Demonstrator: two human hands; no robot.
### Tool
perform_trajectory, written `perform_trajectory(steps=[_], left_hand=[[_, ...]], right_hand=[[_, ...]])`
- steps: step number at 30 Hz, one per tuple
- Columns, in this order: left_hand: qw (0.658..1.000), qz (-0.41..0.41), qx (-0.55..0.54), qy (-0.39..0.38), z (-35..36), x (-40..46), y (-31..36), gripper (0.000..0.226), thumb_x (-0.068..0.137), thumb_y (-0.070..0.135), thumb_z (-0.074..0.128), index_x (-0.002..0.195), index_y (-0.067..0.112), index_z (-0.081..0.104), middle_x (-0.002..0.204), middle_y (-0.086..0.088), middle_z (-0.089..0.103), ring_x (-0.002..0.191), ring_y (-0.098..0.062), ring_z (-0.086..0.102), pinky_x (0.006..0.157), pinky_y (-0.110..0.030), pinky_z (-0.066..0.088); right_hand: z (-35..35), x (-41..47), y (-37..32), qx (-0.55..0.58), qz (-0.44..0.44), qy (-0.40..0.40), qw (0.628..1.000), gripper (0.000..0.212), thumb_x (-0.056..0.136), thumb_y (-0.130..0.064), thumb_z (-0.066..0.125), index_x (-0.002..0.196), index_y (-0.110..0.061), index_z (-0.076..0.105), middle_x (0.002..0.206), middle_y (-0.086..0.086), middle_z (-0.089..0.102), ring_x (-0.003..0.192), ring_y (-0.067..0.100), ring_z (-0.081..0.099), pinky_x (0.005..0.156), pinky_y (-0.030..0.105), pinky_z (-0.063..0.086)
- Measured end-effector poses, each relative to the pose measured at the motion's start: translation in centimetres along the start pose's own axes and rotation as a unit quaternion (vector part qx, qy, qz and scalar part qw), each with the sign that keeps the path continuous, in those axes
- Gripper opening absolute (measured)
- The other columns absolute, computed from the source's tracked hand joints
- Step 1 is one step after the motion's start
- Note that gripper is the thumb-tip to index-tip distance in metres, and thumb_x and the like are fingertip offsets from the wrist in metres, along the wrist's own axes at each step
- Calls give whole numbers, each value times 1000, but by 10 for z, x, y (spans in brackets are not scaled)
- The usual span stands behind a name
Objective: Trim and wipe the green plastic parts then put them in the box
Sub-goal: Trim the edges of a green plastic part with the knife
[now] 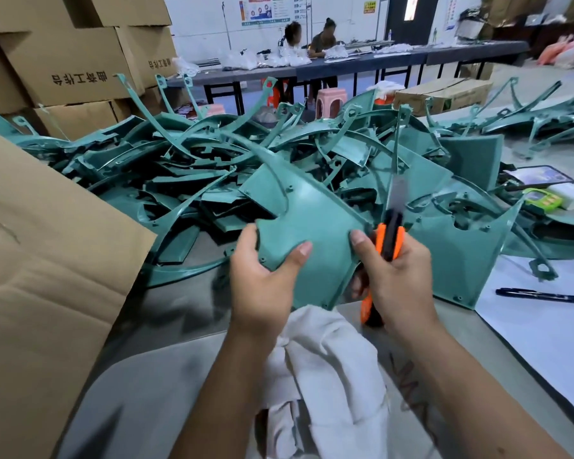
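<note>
Head view: in the middle of the frame the left hand (265,273) grips a green part (312,226) by its lower left edge, thumb on top. The right hand (395,276) is curled round an orange knife (390,240) with its blade pointing up, just beside the part's right edge; its thumb touches the part. A white cloth (328,359) lies below the part, between the two arms. Behind the hands is a big pile (196,173) of green parts on the table (153,385). A brown box (47,276) stands at the left of the frame. A black pen (544,296) lies at the right. More boxes (63,61) are stacked at the upper left.
</note>
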State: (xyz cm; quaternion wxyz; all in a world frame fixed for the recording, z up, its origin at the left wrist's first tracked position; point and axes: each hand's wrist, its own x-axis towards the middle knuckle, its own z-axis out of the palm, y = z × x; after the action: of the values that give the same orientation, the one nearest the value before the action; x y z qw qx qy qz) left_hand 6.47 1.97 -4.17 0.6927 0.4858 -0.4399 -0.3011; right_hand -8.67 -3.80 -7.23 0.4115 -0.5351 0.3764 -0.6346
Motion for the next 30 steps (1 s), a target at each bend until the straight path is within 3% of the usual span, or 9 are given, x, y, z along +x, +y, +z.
perform_trajectory(steps=[2, 6, 11, 13, 15, 18, 21, 24, 30], left_hand=[[1000, 2, 5, 6, -14, -3, -2, 29, 89, 3, 76, 114, 13, 65, 107, -5, 78, 96, -25, 76, 78, -38, 63], [999, -11, 38, -5, -45, -4, 4, 27, 82, 19, 77, 108, 18, 69, 105, -8, 78, 96, -31, 75, 84, -55, 62], [999, -26, 23, -1, -66, 0, 5, 28, 79, 18, 79, 106, 18, 71, 105, -12, 77, 99, -37, 73, 87, -62, 59], [999, -31, 8, 13, -68, 0, 6, 29, 79, 19, 78, 108, 19, 72, 108, -13, 76, 104, -40, 72, 91, -63, 57], [999, -40, -13, 22, -70, 0, 7, 32, 79, 18, 76, 111, 18, 72, 111, -15, 76, 106, -41, 71, 94, -64, 56], [997, -54, -46, 42, -70, -2, 9, 37, 79, 17, 75, 116, 16, 72, 111, -14, 76, 103, -38, 73, 88, -57, 60], [991, -63, -90, 75, -65, -3, 10, 30, 83, 16, 73, 113, 12, 72, 107, -13, 77, 93, -31, 76, 73, -43, 62], [984, -73, -125, 102, -59, -3, 10, 22, 87, 9, 72, 109, 10, 74, 108, -15, 77, 92, -32, 75, 74, -42, 61], [977, -70, -153, 130, -55, -3, 16, 15, 91, 4, 68, 98, 12, 78, 101, -13, 78, 83, -28, 76, 63, -34, 60]], right_hand=[[-3, 2, 1, -83, -33, -43, 995, 43, 92, -39, 76, 67, -14, 52, 51, 7, 57, 41, 25, 50, 42, 32, 42], [-5, -1, -3, -83, -25, -129, 988, 43, 87, -44, 78, 69, -11, 58, 51, 8, 62, 36, 16, 50, 38, 24, 41], [-13, 7, -5, -144, -58, -71, 985, 13, 94, -28, 77, 89, -30, 66, 68, 1, 71, 54, 11, 64, 55, 25, 50], [-13, 5, -7, -174, -81, -87, 977, 20, 93, -38, 75, 86, -28, 60, 67, 0, 65, 59, 13, 62, 60, 28, 50], [-11, 1, -10, -199, -118, -121, 965, 43, 96, -56, 61, 76, -18, 53, 62, 5, 51, 54, 17, 47, 54, 36, 43], [-7, -5, -14, -224, -155, -169, 947, 51, 106, -57, 39, 82, -14, 53, 62, 9, 51, 54, 27, 47, 52, 47, 39], [-2, -11, -15, -235, -165, -174, 942, 25, 110, -44, 38, 98, -24, 49, 62, -1, 49, 52, 16, 43, 51, 36, 33], [3, -15, -15, -245, -191, -175, 934, 20, 111, -39, 38, 102, -24, 48, 62, -11, 45, 51, 11, 42, 53, 24, 28], [5, -20, -20, -233, -247, -233, 912, 45, 111, -49, 34, 96, -12, 54, 63, -10, 43, 53, 13, 43, 50, 25, 30]])
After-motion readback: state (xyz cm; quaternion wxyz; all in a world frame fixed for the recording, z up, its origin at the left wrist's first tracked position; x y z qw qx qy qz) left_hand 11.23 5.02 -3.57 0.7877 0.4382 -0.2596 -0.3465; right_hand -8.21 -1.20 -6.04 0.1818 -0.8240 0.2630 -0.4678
